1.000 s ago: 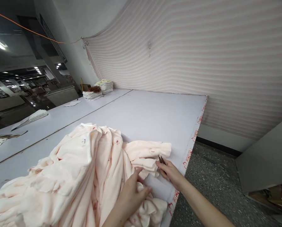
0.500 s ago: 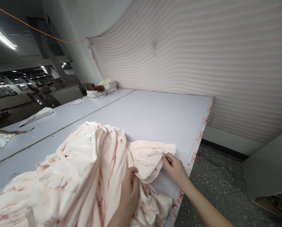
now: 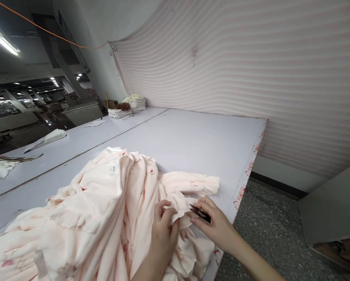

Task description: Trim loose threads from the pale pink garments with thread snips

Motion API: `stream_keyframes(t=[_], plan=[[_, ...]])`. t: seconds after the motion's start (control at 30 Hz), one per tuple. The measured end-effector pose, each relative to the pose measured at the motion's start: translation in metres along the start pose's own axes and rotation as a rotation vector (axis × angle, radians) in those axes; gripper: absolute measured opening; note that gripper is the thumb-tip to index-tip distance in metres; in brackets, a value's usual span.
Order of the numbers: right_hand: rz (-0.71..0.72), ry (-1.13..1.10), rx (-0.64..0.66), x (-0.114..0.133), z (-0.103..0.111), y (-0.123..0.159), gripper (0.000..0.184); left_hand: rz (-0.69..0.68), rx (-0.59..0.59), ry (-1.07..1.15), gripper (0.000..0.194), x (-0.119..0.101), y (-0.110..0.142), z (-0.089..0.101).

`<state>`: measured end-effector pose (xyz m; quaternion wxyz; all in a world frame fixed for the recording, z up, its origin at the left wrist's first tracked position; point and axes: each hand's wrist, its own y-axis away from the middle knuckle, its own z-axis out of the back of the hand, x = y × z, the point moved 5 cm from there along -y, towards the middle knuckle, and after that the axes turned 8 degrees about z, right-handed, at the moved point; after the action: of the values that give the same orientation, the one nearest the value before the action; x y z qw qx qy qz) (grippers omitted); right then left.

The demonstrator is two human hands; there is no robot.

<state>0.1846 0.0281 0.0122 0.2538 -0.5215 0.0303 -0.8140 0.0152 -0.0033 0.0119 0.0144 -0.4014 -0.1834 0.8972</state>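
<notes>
A heap of pale pink garments (image 3: 101, 207) with small red prints lies over the near part of the table, a white size label at one collar. At its right side, my left hand (image 3: 165, 222) pinches a fabric edge of a garment (image 3: 179, 203) between thumb and fingers. Close beside it, my right hand (image 3: 211, 218) is closed around small black thread snips (image 3: 201, 214), their pointed tip directed left at the cloth. A sleeve (image 3: 197, 182) stretches out flat just beyond both hands. Folds hide part of the left fingertips.
The pale table (image 3: 210, 132) has a right edge taped with red print, and a speckled floor (image 3: 265, 218) lies below. Folded cloth stacks (image 3: 128, 109) stand at the far end. A striped fabric sheet (image 3: 222, 66) hangs behind. More white cloth (image 3: 0, 169) lies at left.
My right hand has moved down and left, nearer my left hand, and the snips now show more. The cloth flap that was spread between the hands is gathered up at my left fingers.
</notes>
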Motion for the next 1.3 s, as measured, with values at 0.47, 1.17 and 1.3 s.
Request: stream_keyframes(t=[0.47, 1.17, 1.3], plan=[[0.001, -0.016, -0.094, -0.006, -0.013, -0.011, 0.017, 0.220, 0.203, 0.339, 0.010, 0.010, -0.008, -0.008], [0.168, -0.055, -0.039, -0.004, -0.038, -0.010, 0.034, 0.439, 0.339, 0.547, 0.031, 0.016, -0.008, -0.011], [0.144, -0.046, -0.084, -0.008, -0.039, -0.011, 0.020, 0.465, 0.337, 0.571, 0.026, 0.017, -0.007, -0.013]])
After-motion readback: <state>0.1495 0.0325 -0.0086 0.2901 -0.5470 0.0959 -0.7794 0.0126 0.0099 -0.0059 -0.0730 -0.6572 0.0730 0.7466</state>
